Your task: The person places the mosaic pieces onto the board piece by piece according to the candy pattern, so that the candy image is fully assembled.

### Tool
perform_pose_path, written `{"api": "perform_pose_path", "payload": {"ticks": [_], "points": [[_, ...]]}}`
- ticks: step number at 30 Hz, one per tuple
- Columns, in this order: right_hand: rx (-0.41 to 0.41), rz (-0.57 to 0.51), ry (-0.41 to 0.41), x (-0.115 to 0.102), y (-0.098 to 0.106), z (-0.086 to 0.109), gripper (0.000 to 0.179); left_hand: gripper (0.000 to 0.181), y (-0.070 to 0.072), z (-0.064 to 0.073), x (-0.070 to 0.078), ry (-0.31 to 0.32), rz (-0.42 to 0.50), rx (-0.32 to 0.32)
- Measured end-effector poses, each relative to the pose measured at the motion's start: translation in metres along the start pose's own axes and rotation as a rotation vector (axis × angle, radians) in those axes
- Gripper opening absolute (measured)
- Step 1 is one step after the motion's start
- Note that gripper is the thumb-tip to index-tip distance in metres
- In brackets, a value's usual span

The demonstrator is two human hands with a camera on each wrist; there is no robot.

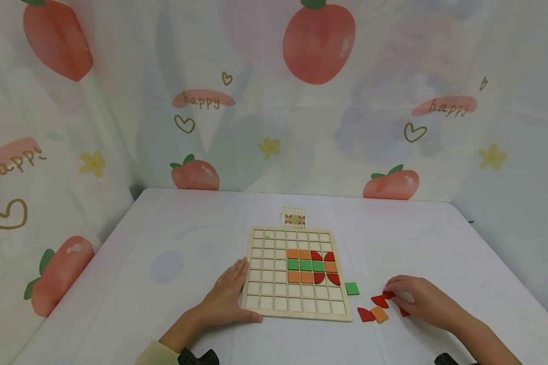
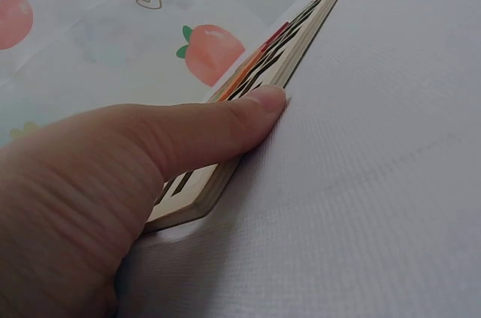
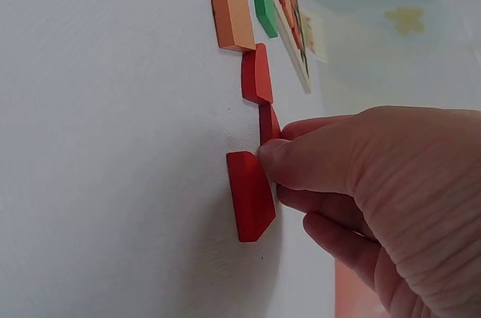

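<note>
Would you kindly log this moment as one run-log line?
Left hand: rests against partly filled grid board | Right hand: pinches red piece | Loose: green square, orange square, other red pieces

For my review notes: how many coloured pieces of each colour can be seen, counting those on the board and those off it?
Red pieces: 8 (4 on the board, 4 off it)
Orange pieces: 6 (5 on, 1 off)
Green pieces: 4 (3 on, 1 off)
Total: 18
</note>
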State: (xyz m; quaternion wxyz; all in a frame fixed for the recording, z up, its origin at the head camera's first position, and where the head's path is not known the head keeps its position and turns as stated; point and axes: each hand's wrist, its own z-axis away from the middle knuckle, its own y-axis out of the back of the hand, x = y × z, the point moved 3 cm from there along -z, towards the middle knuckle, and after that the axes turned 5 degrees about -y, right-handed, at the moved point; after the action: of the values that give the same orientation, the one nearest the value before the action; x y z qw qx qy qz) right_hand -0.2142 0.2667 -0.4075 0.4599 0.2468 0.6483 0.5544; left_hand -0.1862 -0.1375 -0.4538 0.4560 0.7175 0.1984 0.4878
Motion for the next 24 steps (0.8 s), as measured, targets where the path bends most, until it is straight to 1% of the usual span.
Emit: {"api": "perform_pose_path", "payload": {"ticks": [9, 17, 20, 24], "points": [[0.053, 0.046, 0.04, 0.001, 0.0, 0.001, 0.022, 0.124, 0.0, 0.001, 0.001, -0.001, 0.007, -0.002], [0.116, 0.066, 0.003, 0.002, -0.002, -0.001, 0.023, 0.124, 0.0, 0.0, 0.0, 0.004, 0.006, -0.003], [0.142, 0.058, -0.008, -0.002, -0.002, -0.004, 0.023, 0.124, 0.0, 0.0, 0.0, 0.004, 0.001, -0.008], [0.15, 0.037, -0.004, -0.011, -0.003, -0.013, 0.023, 0.124, 0.0, 0.0, 0.0, 0.0, 0.0, -0.008]]}}
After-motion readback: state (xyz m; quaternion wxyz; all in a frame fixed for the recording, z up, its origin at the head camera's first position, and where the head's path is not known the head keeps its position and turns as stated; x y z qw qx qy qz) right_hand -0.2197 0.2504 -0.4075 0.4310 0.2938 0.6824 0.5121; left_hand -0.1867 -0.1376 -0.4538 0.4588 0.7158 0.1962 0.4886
